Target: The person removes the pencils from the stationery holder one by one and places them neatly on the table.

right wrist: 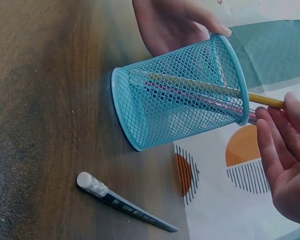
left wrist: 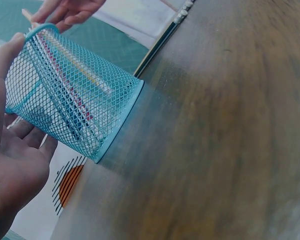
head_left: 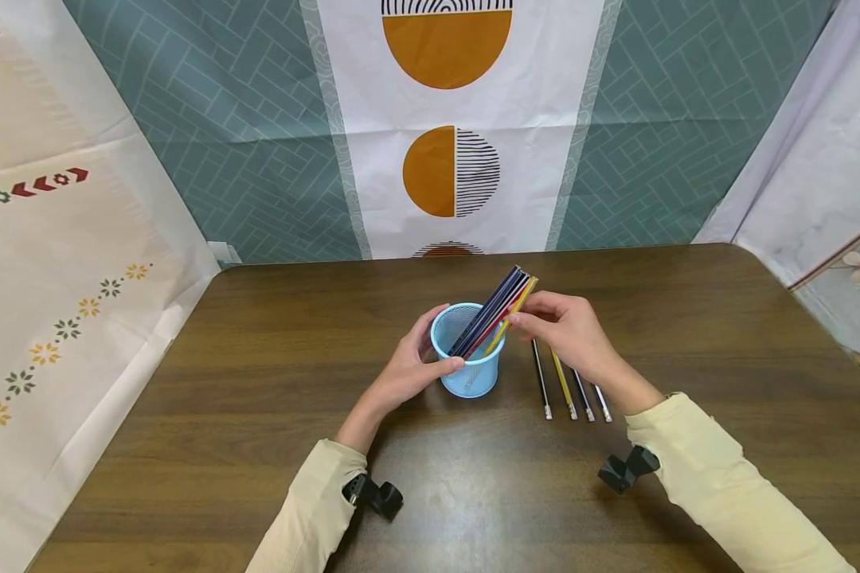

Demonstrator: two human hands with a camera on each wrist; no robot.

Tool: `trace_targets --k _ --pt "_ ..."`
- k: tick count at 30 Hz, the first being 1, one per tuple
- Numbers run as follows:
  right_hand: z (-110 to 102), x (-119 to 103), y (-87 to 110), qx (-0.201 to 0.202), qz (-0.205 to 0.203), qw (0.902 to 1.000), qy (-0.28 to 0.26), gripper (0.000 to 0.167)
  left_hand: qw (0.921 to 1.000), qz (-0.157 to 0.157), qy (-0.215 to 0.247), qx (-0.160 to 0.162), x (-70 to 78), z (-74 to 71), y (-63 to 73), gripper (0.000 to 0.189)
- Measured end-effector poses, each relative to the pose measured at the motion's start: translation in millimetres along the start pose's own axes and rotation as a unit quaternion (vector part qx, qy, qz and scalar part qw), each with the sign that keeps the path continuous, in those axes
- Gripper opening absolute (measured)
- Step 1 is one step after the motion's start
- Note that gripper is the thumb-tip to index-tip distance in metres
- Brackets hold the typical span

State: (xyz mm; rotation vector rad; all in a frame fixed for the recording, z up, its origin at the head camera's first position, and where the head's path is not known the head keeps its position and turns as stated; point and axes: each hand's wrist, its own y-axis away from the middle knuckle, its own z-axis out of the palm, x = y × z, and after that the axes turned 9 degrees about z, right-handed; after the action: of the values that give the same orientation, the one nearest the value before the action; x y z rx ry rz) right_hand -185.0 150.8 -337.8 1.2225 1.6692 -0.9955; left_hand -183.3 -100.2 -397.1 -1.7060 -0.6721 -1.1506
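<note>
A light blue mesh pencil cup (head_left: 471,382) stands on the table. My left hand (head_left: 414,360) holds it round the left side, thumb near the front rim. Several pencils (head_left: 482,322), dark ones and a red one, lean to the right inside it. At the right of the rim, my right hand (head_left: 564,325) pinches a yellow pencil (right wrist: 267,101) between thumb and fingers; its lower end is inside the cup. Through the mesh in the left wrist view the red pencil (left wrist: 65,80) shows. Whether the right fingers also touch other pencils is hard to tell.
Right of the cup, a black pencil (head_left: 541,382), a yellow pencil (head_left: 564,388) and further dark pencils (head_left: 583,394) lie side by side on the brown table (head_left: 294,358), eraser ends toward me. Behind the table hangs a patterned cloth (head_left: 258,143).
</note>
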Motion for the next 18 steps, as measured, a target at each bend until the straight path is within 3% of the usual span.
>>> trace_targets --k 18 --pt "0.6 -12.0 0.5 0.041 -0.038 0.9984 0.004 0.007 1.0 -0.001 0.001 0.001 1.3 0.5 -0.4 0.076"
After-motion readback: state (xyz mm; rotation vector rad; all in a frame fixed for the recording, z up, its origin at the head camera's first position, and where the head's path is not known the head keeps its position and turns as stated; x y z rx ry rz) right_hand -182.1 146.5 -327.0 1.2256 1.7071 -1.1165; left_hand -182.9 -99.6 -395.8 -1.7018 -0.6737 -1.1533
